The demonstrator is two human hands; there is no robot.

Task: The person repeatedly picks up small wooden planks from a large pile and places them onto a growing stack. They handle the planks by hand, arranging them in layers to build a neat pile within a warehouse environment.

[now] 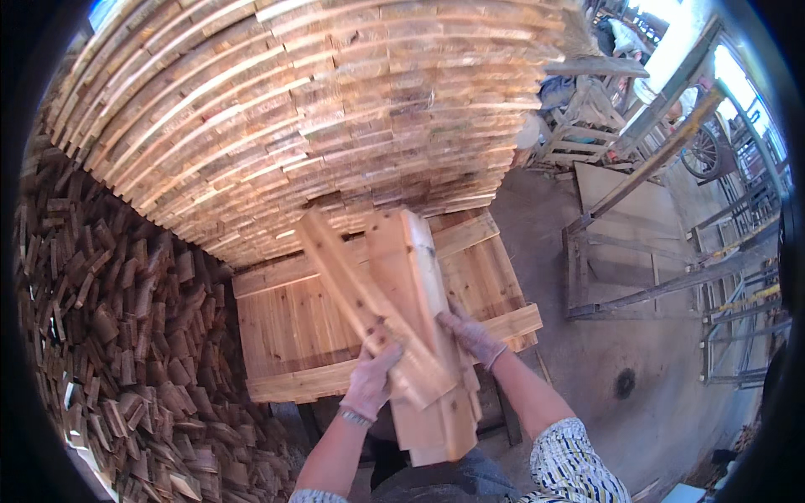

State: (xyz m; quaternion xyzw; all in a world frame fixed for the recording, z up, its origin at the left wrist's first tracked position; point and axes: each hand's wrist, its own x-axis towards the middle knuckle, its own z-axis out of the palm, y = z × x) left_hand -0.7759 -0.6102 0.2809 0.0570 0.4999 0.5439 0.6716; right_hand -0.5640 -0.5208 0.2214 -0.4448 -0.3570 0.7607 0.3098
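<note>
A bundle of planed wooden boards [436, 417] is held between my two hands, its length running away from me. My left hand [369, 381], gloved and with a watch at the wrist, grips a slanted board [352, 281] that lies askew across the top. On the other side, my right hand [472, 335], also gloved, is closed against the bundle's right edge. Its fingertips are partly hidden by the wood. Below the boards is a wooden panel platform [281, 331] with battens along its near and far edges.
A tall wall of stacked boards [335, 126] rises behind the platform. Loose wood pieces [126, 335] form a large heap at the left. To the right stand a metal frame [579, 243], a flat sheet [637, 226] on the floor, a spoked wheel [703, 152] and wooden crates [583, 134].
</note>
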